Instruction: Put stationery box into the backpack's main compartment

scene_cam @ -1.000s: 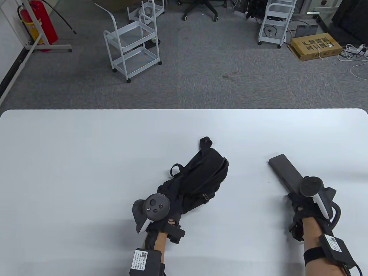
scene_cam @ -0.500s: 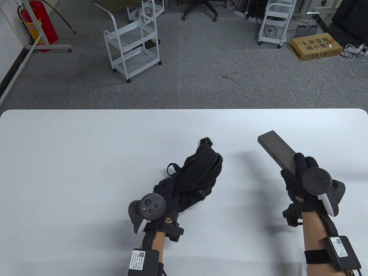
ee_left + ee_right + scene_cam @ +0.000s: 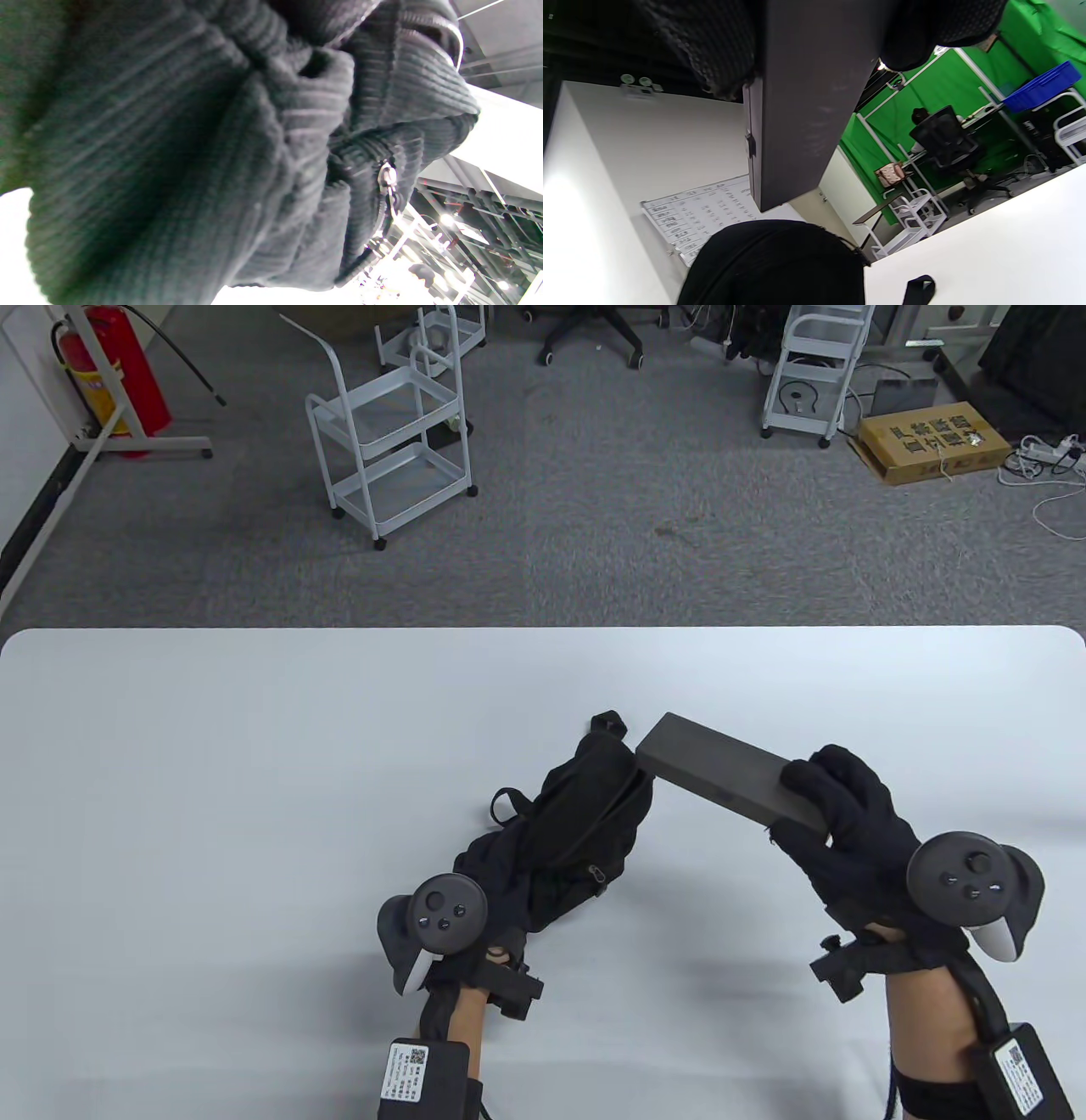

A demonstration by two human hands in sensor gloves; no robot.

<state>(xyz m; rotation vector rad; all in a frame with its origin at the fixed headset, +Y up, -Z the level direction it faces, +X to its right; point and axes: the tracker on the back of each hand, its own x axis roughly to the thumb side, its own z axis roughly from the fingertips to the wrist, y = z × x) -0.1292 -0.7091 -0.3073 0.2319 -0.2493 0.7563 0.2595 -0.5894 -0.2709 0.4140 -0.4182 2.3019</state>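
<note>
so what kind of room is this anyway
Probably a lab or studio workspace, not a home: white rolling carts and a cardboard box on grey carpet, a green screen backdrop, and a whiteboard.

Stationery box (image 3: pixel 728 777) right of backpack (image 3: pixel 568 823)

The left hand (image 3: pixel 475 933) in its black sensor glove is kept low at the near end of the black fabric backpack (image 3: pixel 577 823), gripping it, while the long dark grey stationery box (image 3: pixel 730 780) is held aloft by the right hand (image 3: pixel 857 831), fingers curled around its near end.
</note>
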